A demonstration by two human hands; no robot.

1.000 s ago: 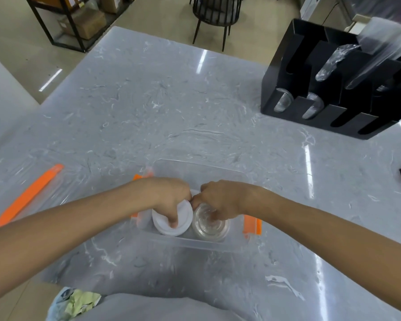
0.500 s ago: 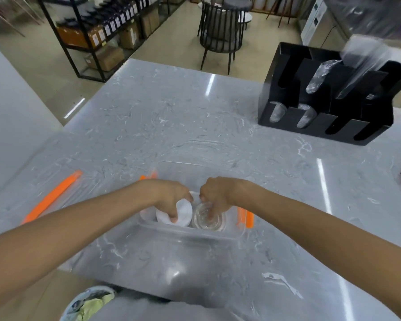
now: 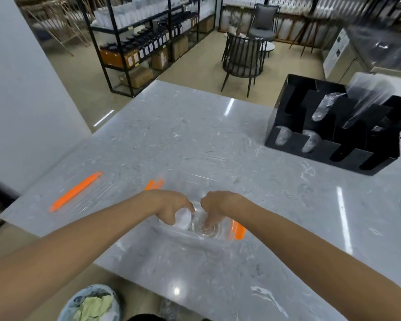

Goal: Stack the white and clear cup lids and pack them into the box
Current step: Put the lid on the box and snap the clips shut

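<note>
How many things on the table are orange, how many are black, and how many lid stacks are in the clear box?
Orange clips: 3
Black organizer: 1
White lid stack: 1
Clear lid stack: 1
Total: 6

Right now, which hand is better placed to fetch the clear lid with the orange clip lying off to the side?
Probably the left hand: the clear box lid with orange clip lies on its side of the clear plastic box.
</note>
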